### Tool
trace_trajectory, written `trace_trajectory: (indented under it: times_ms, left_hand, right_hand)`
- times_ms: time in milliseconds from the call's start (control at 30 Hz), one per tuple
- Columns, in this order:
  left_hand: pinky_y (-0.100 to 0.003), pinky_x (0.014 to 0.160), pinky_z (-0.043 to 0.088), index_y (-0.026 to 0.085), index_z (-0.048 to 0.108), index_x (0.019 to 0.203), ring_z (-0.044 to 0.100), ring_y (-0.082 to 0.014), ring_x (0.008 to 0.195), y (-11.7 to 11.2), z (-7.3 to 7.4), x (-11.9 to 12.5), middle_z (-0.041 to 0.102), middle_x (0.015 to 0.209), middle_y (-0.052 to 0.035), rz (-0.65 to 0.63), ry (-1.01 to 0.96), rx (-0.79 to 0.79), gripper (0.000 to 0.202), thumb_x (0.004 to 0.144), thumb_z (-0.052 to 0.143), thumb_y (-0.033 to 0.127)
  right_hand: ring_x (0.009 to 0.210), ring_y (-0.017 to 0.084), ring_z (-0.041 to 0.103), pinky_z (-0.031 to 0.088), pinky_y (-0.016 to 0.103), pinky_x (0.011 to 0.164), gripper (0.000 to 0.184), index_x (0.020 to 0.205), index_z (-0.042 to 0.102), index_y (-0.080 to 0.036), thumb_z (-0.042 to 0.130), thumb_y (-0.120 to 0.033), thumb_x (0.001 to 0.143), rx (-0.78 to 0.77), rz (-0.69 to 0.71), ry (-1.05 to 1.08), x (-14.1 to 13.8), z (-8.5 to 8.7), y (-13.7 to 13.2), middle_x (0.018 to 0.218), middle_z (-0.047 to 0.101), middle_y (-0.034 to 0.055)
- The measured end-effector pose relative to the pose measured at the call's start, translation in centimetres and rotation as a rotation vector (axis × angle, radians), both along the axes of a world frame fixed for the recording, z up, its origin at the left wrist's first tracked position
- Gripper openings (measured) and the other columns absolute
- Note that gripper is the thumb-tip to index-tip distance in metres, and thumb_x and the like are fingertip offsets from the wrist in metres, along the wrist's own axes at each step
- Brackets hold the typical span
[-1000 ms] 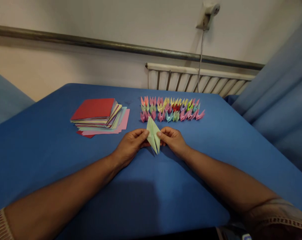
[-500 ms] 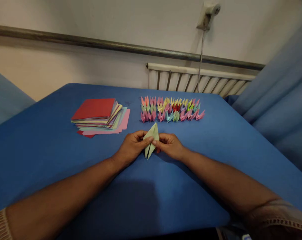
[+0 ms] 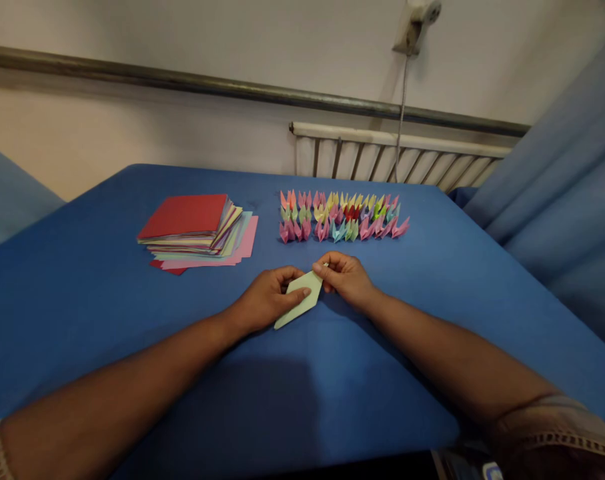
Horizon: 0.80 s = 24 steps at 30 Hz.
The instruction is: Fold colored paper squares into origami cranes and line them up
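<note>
A pale green folded origami paper (image 3: pixel 303 305) is held between both hands above the blue table. My left hand (image 3: pixel 267 300) grips its left side, thumb lying across the top face and fingers behind. My right hand (image 3: pixel 346 277) pinches the paper's upper right tip between thumb and fingers. One narrow point of the paper slants down to the lower left. Just beyond my hands stand rows of small folded paper cranes (image 3: pixel 351 230) in pink, yellow, green, red and blue.
A stack of coloured square paper (image 3: pixel 189 215) with a red sheet on top lies at the left of the blue-covered table (image 3: pixel 222 427). Behind are a radiator (image 3: pixel 352 160), a wall pipe (image 3: pixel 207 83) and a socket with a cord (image 3: pixel 412 33). A blue curtain (image 3: pixel 567 200) hangs at right.
The green paper has turned from upright to slanting and shows a smooth face instead of the split one. My right hand has moved up to its upper tip.
</note>
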<state>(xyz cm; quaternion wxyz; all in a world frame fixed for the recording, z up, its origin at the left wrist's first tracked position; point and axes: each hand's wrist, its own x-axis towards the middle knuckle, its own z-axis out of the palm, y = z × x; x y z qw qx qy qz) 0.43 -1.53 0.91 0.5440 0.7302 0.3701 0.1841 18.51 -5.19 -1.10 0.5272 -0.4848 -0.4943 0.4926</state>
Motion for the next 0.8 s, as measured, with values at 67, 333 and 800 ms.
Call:
trace_trajectory:
  times_ms: [67, 333, 800]
  left_hand:
    - [-0.024, 0.059, 0.045, 0.017, 0.065, 0.097, 0.059, -0.0141, 0.066, 0.5, 0.2, -0.1, 0.066, 0.079, -0.0005, 0.038, -0.006, 0.033, 0.035, 0.072, 0.067, 0.041]
    - [-0.033, 0.081, 0.050, 0.021, 0.066, 0.108, 0.067, -0.0221, 0.090, 3.5, -0.2, -1.3, 0.072, 0.100, -0.0025, 0.075, 0.237, 0.382, 0.038, 0.076, 0.065, 0.041]
    - [-0.041, 0.096, 0.043, 0.021, 0.065, 0.118, 0.057, -0.0231, 0.108, 3.1, -0.8, -1.1, 0.066, 0.121, -0.0058, -0.341, 0.395, 0.960, 0.033, 0.093, 0.045, 0.015]
  right_hand:
    - [0.037, 0.007, 0.040, 0.030, 0.020, 0.039, 0.034, 0.071, 0.056, -0.019, 0.069, -0.050, 0.073, -0.037, -0.021, -0.017, 0.3, -0.1, 0.2, 0.045, 0.050, -0.0077]
    - [0.053, 0.010, 0.051, 0.037, 0.022, 0.052, 0.018, 0.069, 0.060, -0.019, 0.064, -0.032, 0.081, 0.032, -0.125, -0.572, 0.9, -1.5, 0.5, 0.060, 0.059, -0.0035]
    - [0.074, 0.013, 0.056, 0.042, 0.026, 0.069, 0.013, 0.091, 0.066, -0.019, 0.069, -0.024, 0.080, 0.056, -0.105, -1.033, 3.0, -0.7, 1.1, 0.085, 0.065, 0.0017]
